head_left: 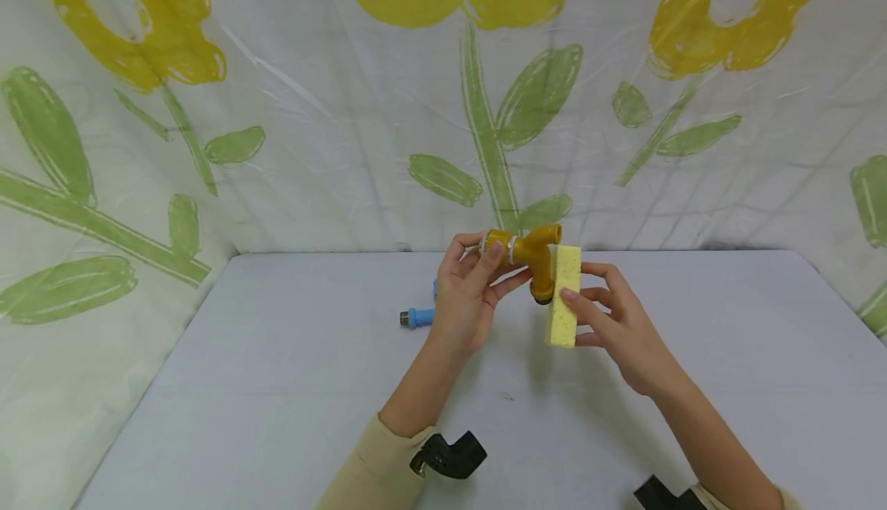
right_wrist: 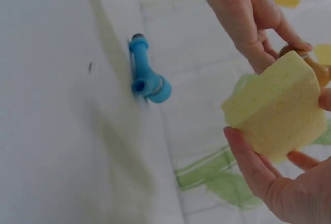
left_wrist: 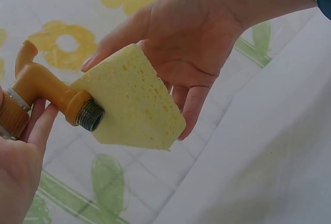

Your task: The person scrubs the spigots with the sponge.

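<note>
A yellow-orange faucet [head_left: 539, 260] with a threaded dark end is held up above the table. My left hand [head_left: 466, 290] grips it by its ringed end, thumb in front and fingers behind. In my right hand [head_left: 624, 329] is a pale yellow sponge [head_left: 565, 298], pinched between thumb and fingers and standing on edge. The sponge's broad face lies right against the faucet's side, as the left wrist view shows near the threaded outlet [left_wrist: 90, 116]. In the right wrist view the sponge [right_wrist: 279, 107] hides most of the faucet.
A blue faucet [right_wrist: 147, 74] of similar shape lies on the white table [head_left: 312, 356], partly behind my left hand in the head view. Behind the table hangs a white sheet [head_left: 312, 148] printed with yellow flowers and green leaves. Black wrist mounts [head_left: 453, 454] sit at both sleeves.
</note>
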`<state>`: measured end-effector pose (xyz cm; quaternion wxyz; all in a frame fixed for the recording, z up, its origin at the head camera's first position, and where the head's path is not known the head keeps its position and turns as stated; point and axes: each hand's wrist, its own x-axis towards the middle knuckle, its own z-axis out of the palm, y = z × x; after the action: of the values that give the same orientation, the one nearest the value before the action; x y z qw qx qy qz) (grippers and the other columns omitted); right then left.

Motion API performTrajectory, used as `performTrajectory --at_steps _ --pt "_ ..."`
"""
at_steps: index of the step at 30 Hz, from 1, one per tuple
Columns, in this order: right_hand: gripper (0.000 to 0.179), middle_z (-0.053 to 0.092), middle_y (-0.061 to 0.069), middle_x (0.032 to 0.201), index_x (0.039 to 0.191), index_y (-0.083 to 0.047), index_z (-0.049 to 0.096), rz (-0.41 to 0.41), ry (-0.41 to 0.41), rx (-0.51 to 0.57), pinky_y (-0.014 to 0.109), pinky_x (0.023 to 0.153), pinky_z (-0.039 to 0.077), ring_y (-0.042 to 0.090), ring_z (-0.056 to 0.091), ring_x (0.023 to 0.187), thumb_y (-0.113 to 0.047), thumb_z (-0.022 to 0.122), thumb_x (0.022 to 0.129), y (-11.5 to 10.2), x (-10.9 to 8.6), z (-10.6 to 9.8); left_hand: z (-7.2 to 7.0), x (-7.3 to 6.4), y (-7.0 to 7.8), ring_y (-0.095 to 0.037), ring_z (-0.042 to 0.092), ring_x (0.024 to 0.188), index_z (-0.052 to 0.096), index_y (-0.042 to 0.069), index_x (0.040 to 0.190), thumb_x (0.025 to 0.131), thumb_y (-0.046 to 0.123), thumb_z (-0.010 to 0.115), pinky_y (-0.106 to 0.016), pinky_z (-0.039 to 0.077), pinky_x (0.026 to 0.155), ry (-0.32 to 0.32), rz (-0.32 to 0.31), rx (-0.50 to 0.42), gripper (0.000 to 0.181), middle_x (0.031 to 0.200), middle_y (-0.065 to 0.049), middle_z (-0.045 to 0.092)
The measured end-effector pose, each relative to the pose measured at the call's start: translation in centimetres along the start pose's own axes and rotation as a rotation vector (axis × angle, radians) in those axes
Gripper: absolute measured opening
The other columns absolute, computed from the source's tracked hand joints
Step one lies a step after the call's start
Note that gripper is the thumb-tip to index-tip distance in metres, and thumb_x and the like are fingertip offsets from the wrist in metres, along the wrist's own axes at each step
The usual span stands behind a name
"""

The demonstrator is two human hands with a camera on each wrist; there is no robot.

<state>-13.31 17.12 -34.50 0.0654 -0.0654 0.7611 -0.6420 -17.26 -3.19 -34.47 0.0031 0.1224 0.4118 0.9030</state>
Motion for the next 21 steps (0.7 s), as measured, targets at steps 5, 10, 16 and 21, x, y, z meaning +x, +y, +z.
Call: performTrajectory --at_steps 5,10,16,21 --pt "0.056 0.054 0.024 0.126 0.156 -0.007 0.03 -0.01 -0.009 -0.039 0.033 0.076 0.066 0.02 0.071 0.092 -0.023 0.057 0.11 -0.21 -0.1 -0.1 0.0 -0.01 0.11 -0.019 0.076 0.091 0.057 0.014 0.111 0.11 0.002 0.052 -0.046 0.064 0.09 0.005 0.009 -0.001 0.014 0.107 -0.003 0.065" --pt "0.056 0.053 0.026 0.13 0.156 -0.008 0.032 -0.015 0.005 -0.068 0.033 0.077 0.065 0.022 0.07 0.097 -0.024 0.059 0.11 -0.43 -0.15 -0.13 -0.04 0.06 0.08 -0.019 0.076 0.091 0.059 0.015 0.111 0.109 0.004 0.055 -0.047 0.064 0.091 0.004 -0.005 -0.008 0.011 0.108 -0.004 0.065" --pt "0.058 0.052 0.024 0.137 0.159 -0.011 0.036 -0.042 0.041 -0.158 0.03 0.08 0.063 0.027 0.066 0.106 -0.027 0.061 0.109 -0.37 -0.14 -0.16 -0.27 0.05 0.0 -0.018 0.075 0.093 0.064 0.013 0.119 0.098 0.024 0.075 -0.041 0.065 0.09 -0.026 -0.048 -0.009 0.027 0.111 -0.004 0.065" --pt "0.057 0.054 0.022 0.138 0.16 -0.015 0.04 -0.101 0.051 -0.259 0.03 0.077 0.06 0.03 0.064 0.106 -0.027 0.061 0.109 -0.28 -0.14 -0.41 -0.66 0.13 -0.17 -0.017 0.073 0.096 0.061 0.001 0.137 0.076 0.047 0.087 -0.033 0.065 0.089 -0.08 -0.083 0.019 0.081 0.116 -0.003 0.062"
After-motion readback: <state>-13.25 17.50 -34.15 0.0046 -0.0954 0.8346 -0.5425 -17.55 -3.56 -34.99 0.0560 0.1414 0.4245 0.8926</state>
